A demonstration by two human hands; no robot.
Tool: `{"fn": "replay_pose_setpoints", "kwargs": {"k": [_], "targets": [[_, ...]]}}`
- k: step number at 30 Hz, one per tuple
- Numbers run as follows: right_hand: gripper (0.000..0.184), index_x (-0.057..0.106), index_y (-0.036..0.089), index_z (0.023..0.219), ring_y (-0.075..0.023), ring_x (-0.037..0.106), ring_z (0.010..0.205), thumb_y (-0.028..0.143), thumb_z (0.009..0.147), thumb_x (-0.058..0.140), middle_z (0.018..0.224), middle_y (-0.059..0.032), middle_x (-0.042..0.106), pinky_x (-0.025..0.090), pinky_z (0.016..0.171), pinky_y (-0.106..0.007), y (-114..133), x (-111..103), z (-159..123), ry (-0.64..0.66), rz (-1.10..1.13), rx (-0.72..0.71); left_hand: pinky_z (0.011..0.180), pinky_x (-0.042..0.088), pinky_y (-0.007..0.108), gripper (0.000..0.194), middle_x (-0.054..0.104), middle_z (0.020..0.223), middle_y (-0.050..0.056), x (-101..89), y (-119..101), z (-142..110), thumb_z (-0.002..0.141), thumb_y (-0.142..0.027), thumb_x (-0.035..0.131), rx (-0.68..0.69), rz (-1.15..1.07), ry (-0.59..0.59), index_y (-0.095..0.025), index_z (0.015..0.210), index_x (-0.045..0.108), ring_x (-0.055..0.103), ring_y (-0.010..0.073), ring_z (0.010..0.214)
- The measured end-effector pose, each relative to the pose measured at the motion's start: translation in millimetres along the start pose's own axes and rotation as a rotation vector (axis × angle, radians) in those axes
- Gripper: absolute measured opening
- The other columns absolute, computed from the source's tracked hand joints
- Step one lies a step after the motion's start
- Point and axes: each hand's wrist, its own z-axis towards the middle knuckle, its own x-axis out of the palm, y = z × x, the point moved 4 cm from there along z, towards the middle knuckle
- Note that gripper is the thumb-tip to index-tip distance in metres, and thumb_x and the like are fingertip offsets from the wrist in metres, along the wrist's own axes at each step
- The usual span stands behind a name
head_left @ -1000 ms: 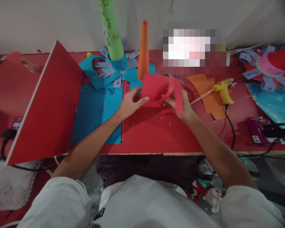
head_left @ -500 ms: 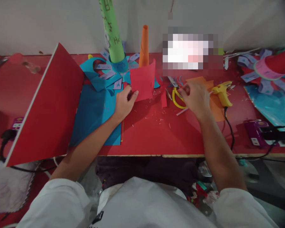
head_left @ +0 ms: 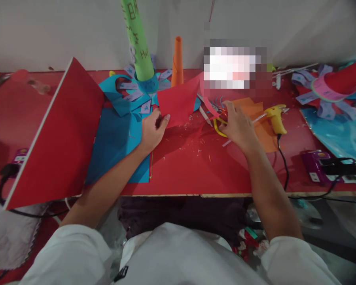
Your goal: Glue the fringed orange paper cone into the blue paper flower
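My left hand (head_left: pixel 154 128) pinches the lower left corner of a red sheet of paper (head_left: pixel 178 101), which stands tilted above the table. From the far right side of the sheet a narrow red paper strip (head_left: pixel 208 105) curls down toward the scissors. My right hand (head_left: pixel 237 126) is over the yellow-handled scissors (head_left: pixel 218 128), its thumb and fingers apart; it partly covers their handles. Just left of the scissors lies a slim pointed tool (head_left: pixel 204 114). An orange paper cone (head_left: pixel 177 63) stands behind the red sheet.
A yellow glue gun (head_left: pixel 275 118) rests on orange paper (head_left: pixel 249 105) at right. Blue sheets (head_left: pixel 118 146) and a raised red board (head_left: pixel 56 138) are at left. A green paper tube (head_left: pixel 139 47) stands behind. A purple power socket (head_left: pixel 314 166) with cables sits near the right edge.
My right hand has moved slightly left and its fingers have spread over the scissors. The red sheet has swung wider toward the right, and the strip now curves near the scissors.
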Motion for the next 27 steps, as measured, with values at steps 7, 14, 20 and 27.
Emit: {"fn": "replay_pose_setpoints", "kwargs": {"k": [7,14,20,27], "targets": [[0.069,0.051,0.027,0.164,-0.0397,0.07,0.118,0.025,0.098,0.068,0.134,-0.0201,0.065,0.059,0.098,-0.058,-8,5,0,-0.148,0.034,-0.007,0.055,0.028,0.035,0.056,0.051,0.065,-0.004,-3.8,2,3,0.11,-0.077,0.057,0.021,-0.009,-0.06,-0.025,0.09,0.063,0.047,0.0136,0.056],[0.066,0.054,0.029,0.159,-0.0349,0.067,0.122,0.023,0.094,0.07,0.137,-0.0151,0.065,0.057,0.106,-0.06,-16,2,7,-0.339,0.302,0.002,0.056,0.03,0.036,0.056,0.051,0.064,-0.003,-4.7,8,3,0.106,-0.081,0.061,-0.019,-0.049,-0.045,-0.028,0.087,0.06,0.048,0.0164,0.055],[0.066,0.049,0.033,0.142,-0.0235,0.063,0.087,0.032,0.085,0.082,0.109,-0.0043,0.068,0.059,0.082,-0.045,-22,6,15,-0.611,0.811,0.025,0.055,0.031,0.034,0.062,0.05,0.064,-0.003,-4.5,8,2,0.105,-0.084,0.059,-0.039,-0.046,-0.044,-0.026,0.082,0.054,0.05,0.0159,0.055],[0.05,0.055,0.033,0.106,-0.0183,0.058,0.082,0.04,0.076,0.094,0.096,0.0019,0.059,0.054,0.072,-0.037,-11,11,16,-0.797,1.303,0.12,0.055,0.033,0.034,0.061,0.05,0.063,-0.004,-2.1,9,1,0.108,-0.081,0.055,-0.044,-0.044,-0.043,-0.026,0.083,0.055,0.051,0.0147,0.054]]}}
